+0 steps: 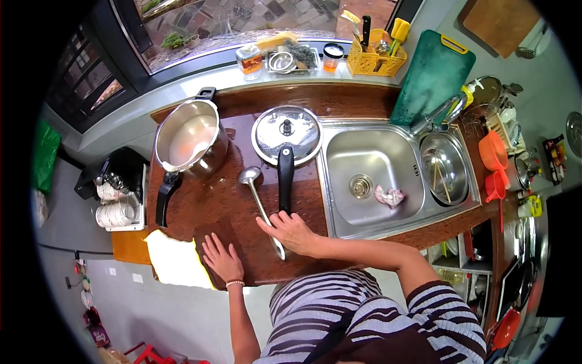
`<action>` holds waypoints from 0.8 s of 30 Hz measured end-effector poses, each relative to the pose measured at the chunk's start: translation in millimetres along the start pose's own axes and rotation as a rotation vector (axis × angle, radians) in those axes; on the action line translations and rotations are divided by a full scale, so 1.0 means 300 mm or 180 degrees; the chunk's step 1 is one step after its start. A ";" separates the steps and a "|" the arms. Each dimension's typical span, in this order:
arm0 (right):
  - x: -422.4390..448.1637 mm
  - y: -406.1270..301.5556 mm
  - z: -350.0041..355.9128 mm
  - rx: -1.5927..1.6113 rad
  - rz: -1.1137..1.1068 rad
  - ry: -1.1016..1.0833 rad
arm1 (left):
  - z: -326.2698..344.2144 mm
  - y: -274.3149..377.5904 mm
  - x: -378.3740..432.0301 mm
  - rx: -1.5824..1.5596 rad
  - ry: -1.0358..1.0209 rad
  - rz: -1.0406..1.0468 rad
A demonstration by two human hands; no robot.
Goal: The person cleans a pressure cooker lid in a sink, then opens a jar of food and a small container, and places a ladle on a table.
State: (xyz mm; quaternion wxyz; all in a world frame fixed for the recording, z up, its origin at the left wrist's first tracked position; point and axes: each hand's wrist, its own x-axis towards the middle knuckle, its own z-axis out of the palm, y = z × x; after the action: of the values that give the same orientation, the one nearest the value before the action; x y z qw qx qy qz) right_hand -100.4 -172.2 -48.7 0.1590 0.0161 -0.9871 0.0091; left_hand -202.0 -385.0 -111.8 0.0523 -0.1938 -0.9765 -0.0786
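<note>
My left hand (222, 258) lies flat on the brown countertop (204, 195), fingers apart, just right of a white cloth with a yellow edge (175, 259). My right hand (291, 231) rests over the handle of a metal ladle (259, 195), close below the black handle of a pressure cooker lid (287, 132); whether its fingers grip the ladle is hard to tell. The ladle's bowl points towards the window. At the back left, the open pressure cooker pot (191, 141) holds a cloudy liquid, its black long handle pointing towards me.
Right of the lid is a steel sink (377, 150) with a crumpled pinkish-white thing (389, 196) near its drain. A metal bowl with chopsticks (443, 168) stands in the smaller basin. A green cutting board (432, 77) leans behind the faucet (439, 113); a yellow basket (377, 61) is on the sill.
</note>
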 end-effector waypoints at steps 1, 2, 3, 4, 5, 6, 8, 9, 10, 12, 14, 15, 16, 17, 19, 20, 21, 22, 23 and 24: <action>-0.007 0.023 -0.010 0.0108 0.0106 0.0013 | -0.008 0.003 0.001 -0.0010 -0.0019 -0.0006; -0.014 0.047 -0.021 0.0218 0.0210 0.0025 | -0.010 0.005 0.002 0.0012 -0.0055 -0.0014; -0.016 0.095 -0.049 0.0183 0.0390 -0.0004 | -0.014 0.020 0.005 0.0010 -0.0070 0.0003; -0.005 0.150 -0.058 0.0274 0.0605 -0.0049 | -0.014 0.019 0.005 0.0014 -0.0069 -0.0003; 0.012 0.215 -0.064 0.0365 0.0819 -0.0092 | -0.012 0.017 0.004 0.0018 -0.0068 -0.0010; 0.027 0.291 -0.071 0.0437 0.1099 -0.0102 | -0.013 0.020 0.006 0.0029 -0.0073 0.0003; 0.080 0.475 -0.074 0.0369 0.1652 -0.0163 | -0.016 0.024 0.008 0.0066 -0.0118 -0.0032; 0.119 0.575 -0.070 0.0246 0.1920 -0.0219 | -0.020 0.021 0.007 0.0097 -0.0130 -0.0059; 0.156 0.682 -0.084 0.0163 0.1998 -0.0013 | -0.026 0.028 0.010 0.0102 -0.0175 -0.0087; 0.248 0.874 -0.128 0.0107 0.2226 0.0327 | -0.025 0.029 0.013 0.0165 -0.0178 -0.0094; 0.342 1.030 -0.179 0.0072 0.2461 0.0561 | -0.031 0.039 0.020 0.0180 -0.0250 -0.0138; 0.390 1.103 -0.189 0.0036 0.2526 0.0680 | -0.036 0.044 0.022 0.0188 -0.0274 -0.0142; 0.424 1.189 -0.192 0.0062 0.2504 0.0755 | -0.039 0.050 0.024 0.0190 -0.0292 -0.0131; 0.454 1.268 -0.189 0.0085 0.2488 0.0829 | -0.039 0.054 0.029 0.0191 -0.0313 -0.0113; 0.535 1.355 -0.175 -0.0220 0.2395 0.0878 | -0.045 0.054 0.033 0.0220 -0.0370 -0.0144; 0.568 1.389 -0.167 -0.0114 0.2470 0.0780 | -0.050 0.057 0.036 0.0231 -0.0392 -0.0165; 0.597 1.410 -0.147 -0.0253 0.2456 0.0736 | -0.049 0.056 0.032 0.0246 -0.0431 -0.0197; 0.622 1.433 -0.132 -0.0165 0.2617 0.0485 | -0.044 0.052 0.032 0.0290 -0.0427 -0.0199; 0.644 1.458 -0.121 -0.0080 0.2775 0.0231 | -0.041 0.053 0.035 0.0299 -0.0445 -0.0197; 0.669 1.472 -0.117 0.0223 0.2875 0.0002 | -0.045 0.053 0.037 0.0317 -0.0457 -0.0209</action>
State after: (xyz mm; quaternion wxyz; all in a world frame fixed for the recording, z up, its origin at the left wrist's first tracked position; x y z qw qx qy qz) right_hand -295.2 264.3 42.1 0.1388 -0.4109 -0.8942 0.1110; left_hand -205.1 -368.8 -95.0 -0.0108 -0.1639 -0.9863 -0.0175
